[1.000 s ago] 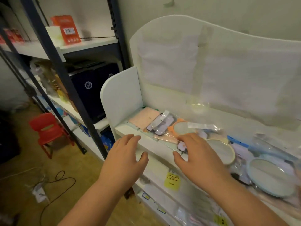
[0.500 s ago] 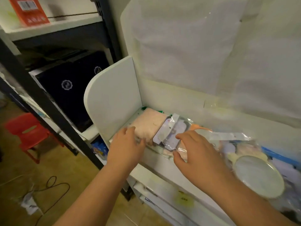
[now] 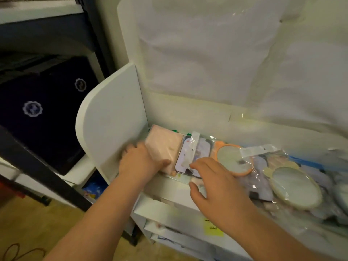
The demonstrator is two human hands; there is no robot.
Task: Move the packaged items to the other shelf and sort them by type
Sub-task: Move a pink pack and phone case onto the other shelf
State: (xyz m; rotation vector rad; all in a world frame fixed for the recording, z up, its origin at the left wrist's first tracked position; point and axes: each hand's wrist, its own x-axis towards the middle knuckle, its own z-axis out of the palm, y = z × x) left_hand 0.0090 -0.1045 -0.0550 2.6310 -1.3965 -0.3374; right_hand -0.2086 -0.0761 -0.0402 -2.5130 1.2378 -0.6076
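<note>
A white shelf (image 3: 169, 189) holds a row of clear-wrapped packages. At its left end lies a pale pink flat pack (image 3: 163, 144); my left hand (image 3: 139, 161) grips its near left edge, thumb on top. Beside it sits a bagged phone case (image 3: 195, 153) with a dark rim. My right hand (image 3: 216, 189) rests fingers spread on the phone case's near edge, holding nothing. Further right lie an orange round mirror (image 3: 231, 159) and a cream round mirror (image 3: 295, 187), both in plastic bags.
A white side panel (image 3: 111, 132) closes the shelf's left end, a plastic-covered white back board (image 3: 207, 63) rises behind. Lower white tiers (image 3: 169, 213) carry a yellow label (image 3: 212, 227). A dark metal rack (image 3: 47, 178) with navy boxes (image 3: 41, 110) stands left.
My left hand moved from in front of the shelf onto the pink pack and closed on its edge. My right hand slid left from the mirrors to the phone case. The view came closer.
</note>
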